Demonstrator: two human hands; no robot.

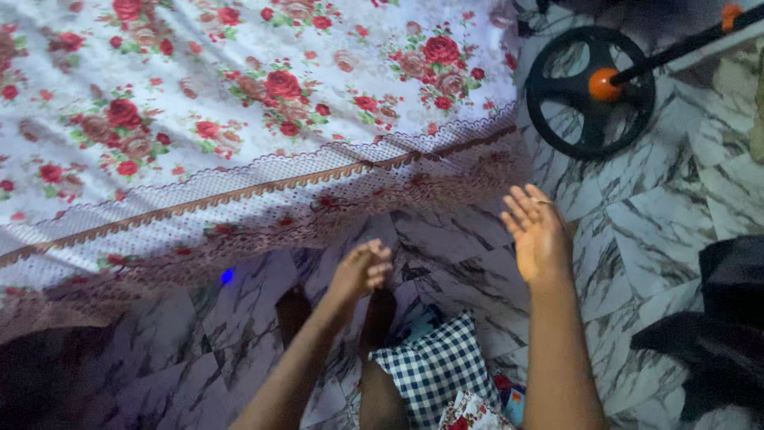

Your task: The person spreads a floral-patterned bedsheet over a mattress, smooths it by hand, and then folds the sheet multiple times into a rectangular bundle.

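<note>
Checked cloth [434, 370] under empty hands

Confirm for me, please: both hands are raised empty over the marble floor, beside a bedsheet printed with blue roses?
Not quite: the head view shows red and pink roses on the bedsheet. The left hand and right hand are indeed empty above the marble floor.

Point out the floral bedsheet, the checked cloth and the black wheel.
floral bedsheet [239, 103], head view, on its rose print.
checked cloth [434, 370], head view, on its middle.
black wheel [590, 127], head view, on a lower spoke.
</note>
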